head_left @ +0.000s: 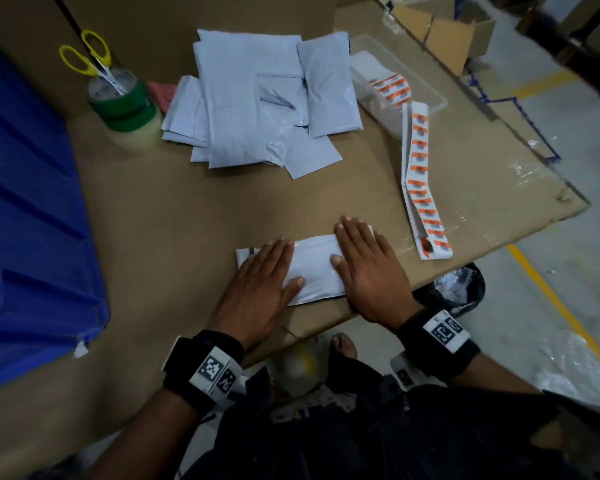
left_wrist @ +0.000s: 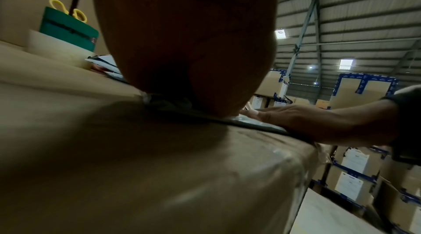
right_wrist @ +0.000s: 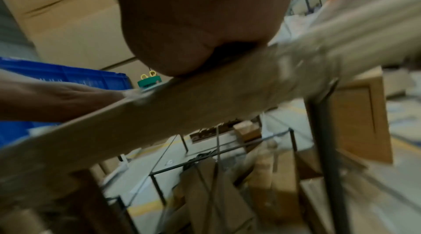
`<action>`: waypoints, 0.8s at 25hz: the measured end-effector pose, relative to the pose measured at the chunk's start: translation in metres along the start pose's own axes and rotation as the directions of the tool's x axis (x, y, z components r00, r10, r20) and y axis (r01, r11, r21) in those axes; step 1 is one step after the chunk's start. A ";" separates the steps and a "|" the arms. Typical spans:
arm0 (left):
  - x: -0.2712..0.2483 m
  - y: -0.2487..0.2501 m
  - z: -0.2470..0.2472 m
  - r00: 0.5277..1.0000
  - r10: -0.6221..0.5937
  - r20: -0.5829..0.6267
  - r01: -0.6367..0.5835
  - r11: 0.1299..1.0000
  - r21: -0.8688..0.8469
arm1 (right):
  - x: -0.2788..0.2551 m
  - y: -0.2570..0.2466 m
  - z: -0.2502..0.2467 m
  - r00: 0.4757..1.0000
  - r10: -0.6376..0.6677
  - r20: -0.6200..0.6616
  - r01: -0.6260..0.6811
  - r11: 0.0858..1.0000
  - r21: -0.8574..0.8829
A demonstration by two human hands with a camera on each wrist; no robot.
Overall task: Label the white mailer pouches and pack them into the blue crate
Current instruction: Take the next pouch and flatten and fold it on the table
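A white mailer pouch (head_left: 314,268) lies flat near the front edge of the cardboard-covered table (head_left: 174,216). My left hand (head_left: 264,275) presses flat on its left part, fingers straight. My right hand (head_left: 361,265) presses flat on its right end, fingers straight. A pile of white pouches (head_left: 257,98) lies at the back centre. The blue crate (head_left: 32,216) stands at the left. A strip of orange-and-white labels (head_left: 423,181) lies to the right of my hands. In the left wrist view my palm (left_wrist: 187,40) fills the frame and the right hand (left_wrist: 307,122) rests on the pouch.
Yellow-handled scissors (head_left: 90,57) stand in stacked tape rolls (head_left: 125,105) at the back left. A clear tray (head_left: 395,74) with more labels sits at the back right. A black waste bag (head_left: 458,285) hangs below the table's right front edge. Cardboard boxes stand behind.
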State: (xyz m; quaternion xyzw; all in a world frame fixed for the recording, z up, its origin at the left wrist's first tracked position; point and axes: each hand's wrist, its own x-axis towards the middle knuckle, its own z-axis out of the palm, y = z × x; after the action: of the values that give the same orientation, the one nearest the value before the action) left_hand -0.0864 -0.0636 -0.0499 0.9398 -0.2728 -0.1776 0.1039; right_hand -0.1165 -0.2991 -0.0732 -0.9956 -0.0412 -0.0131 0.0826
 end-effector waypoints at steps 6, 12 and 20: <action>-0.007 0.010 0.010 0.991 -0.114 -0.066 0.112 0.993 -0.019 | -0.010 -0.027 -0.008 0.997 -0.080 0.015 0.079 0.996 0.040; -0.010 0.010 0.016 0.979 -0.176 -0.102 0.175 0.984 -0.017 | -0.018 0.013 -0.018 0.994 0.008 0.109 -0.006 1.000 -0.023; -0.020 -0.002 0.011 0.987 -0.139 -0.084 0.129 0.984 -0.121 | -0.008 -0.040 0.002 0.982 -0.174 0.078 0.164 0.979 0.120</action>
State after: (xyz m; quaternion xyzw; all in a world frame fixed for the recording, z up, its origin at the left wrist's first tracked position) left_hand -0.1053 -0.0523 -0.0556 0.9556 -0.1932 -0.1561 0.1585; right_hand -0.1277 -0.2596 -0.0690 -0.9819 -0.1298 0.0260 0.1358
